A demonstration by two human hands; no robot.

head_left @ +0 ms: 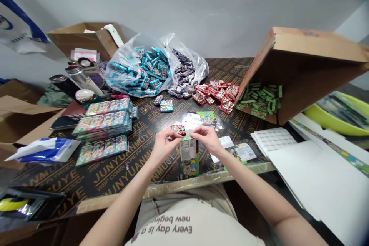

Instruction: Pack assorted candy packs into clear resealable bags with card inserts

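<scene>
My left hand (164, 144) and my right hand (208, 138) meet over the table's front edge, both pinching the top of a clear printed pouch (188, 159) that hangs upright between them. A small red packet (178, 129) sits at the pouch's mouth by my left fingertips. Behind the hands lie more flat pouches (201, 118) and two loose blue packets (166, 105). Farther back lie a heap of red packets (217, 93), a clear bag of blue packets (144, 71) and a bag of purple packets (186, 71).
Stacks of filled pouches (103, 125) lie at left. A tipped cardboard box (305, 65) holds green packets (259, 100). White sheets (314, 173) cover the right. A yellow-green basin (334, 117), flasks (77, 80), an open box (86, 38) and a blue-white bag (43, 150) stand around.
</scene>
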